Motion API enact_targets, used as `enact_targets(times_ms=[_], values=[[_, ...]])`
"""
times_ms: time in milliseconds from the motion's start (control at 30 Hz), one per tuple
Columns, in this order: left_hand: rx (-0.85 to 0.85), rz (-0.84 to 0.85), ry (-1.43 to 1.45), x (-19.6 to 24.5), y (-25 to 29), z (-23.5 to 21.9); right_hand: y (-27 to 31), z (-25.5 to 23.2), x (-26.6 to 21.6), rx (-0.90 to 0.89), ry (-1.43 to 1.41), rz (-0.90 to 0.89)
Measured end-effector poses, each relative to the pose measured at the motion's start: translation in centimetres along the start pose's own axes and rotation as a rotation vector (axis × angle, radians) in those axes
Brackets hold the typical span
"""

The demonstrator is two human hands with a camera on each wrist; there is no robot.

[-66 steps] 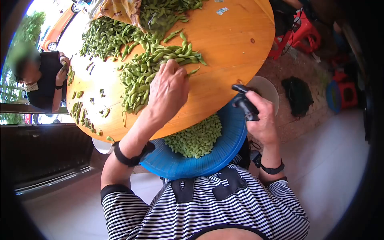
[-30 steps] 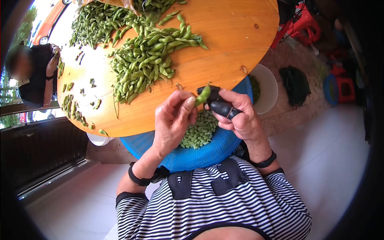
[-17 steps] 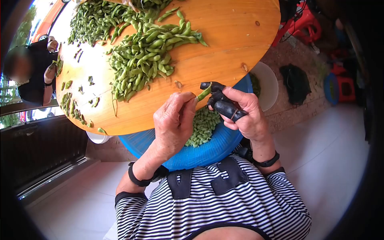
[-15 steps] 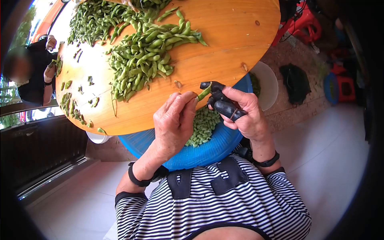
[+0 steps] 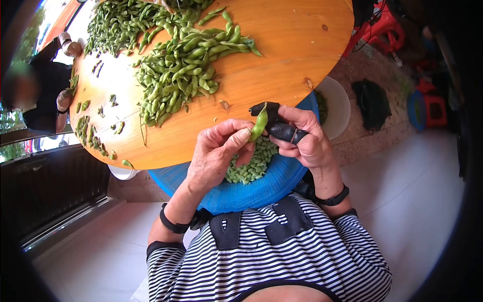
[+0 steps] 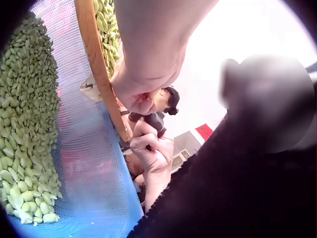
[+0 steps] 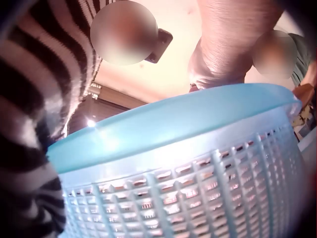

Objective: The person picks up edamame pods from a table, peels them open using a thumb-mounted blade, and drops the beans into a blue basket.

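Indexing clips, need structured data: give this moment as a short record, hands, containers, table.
left hand: pinches a green pod
right hand: has black finger covers; contact with pod unclear
basket: blue, holds loose green beans
table: wooden, heaped pods on it
beside basket: white bucket

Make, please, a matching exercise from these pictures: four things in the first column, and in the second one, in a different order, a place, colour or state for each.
Things:
1. Single pod
2. Heaped pods
3. Shelled beans
4. Bucket

Descriptions:
A. In the blue basket
B. White
C. Pinched by the left hand
D. On the wooden table

Right pairs: 1-C, 2-D, 3-A, 4-B.
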State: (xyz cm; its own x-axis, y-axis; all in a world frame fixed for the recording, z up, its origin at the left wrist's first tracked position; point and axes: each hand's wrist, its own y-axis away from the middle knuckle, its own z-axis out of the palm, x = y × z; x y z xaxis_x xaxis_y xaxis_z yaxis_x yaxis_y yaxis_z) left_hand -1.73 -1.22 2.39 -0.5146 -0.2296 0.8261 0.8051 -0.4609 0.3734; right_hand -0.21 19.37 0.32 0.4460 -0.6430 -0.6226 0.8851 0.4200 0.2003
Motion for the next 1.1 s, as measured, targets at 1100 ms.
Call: enact_targets(times_ms=[1100], values=[[0.028, 0.163, 0.174, 0.1, -1.2, 0.1, 0.8, 1.3, 0.2, 0.176, 0.285, 0.003]])
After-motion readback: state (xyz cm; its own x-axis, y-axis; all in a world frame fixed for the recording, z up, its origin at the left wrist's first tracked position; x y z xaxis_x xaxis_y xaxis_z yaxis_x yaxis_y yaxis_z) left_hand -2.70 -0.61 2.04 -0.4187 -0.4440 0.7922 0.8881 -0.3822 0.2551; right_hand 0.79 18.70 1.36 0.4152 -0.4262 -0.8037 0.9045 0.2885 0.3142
